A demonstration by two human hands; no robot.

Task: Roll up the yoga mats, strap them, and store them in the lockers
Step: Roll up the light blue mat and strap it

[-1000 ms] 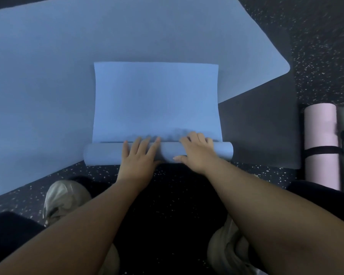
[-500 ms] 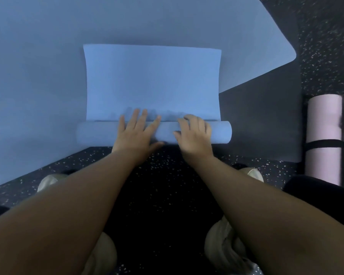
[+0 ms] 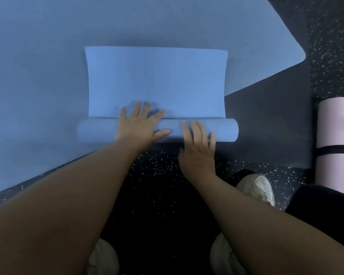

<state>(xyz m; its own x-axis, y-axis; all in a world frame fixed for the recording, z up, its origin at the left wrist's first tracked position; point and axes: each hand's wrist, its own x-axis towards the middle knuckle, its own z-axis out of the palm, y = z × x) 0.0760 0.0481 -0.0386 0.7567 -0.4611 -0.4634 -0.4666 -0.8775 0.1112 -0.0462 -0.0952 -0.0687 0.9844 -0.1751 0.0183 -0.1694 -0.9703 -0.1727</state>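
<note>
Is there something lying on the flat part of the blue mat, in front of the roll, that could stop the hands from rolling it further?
Nothing visible. Both the left hand and right hand press on the roll; the flat blue mat ahead is bare.

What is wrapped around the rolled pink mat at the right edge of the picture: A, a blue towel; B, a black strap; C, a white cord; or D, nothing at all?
B: a black strap runs as a dark band across the rolled pink mat lying on the speckled floor.
</note>
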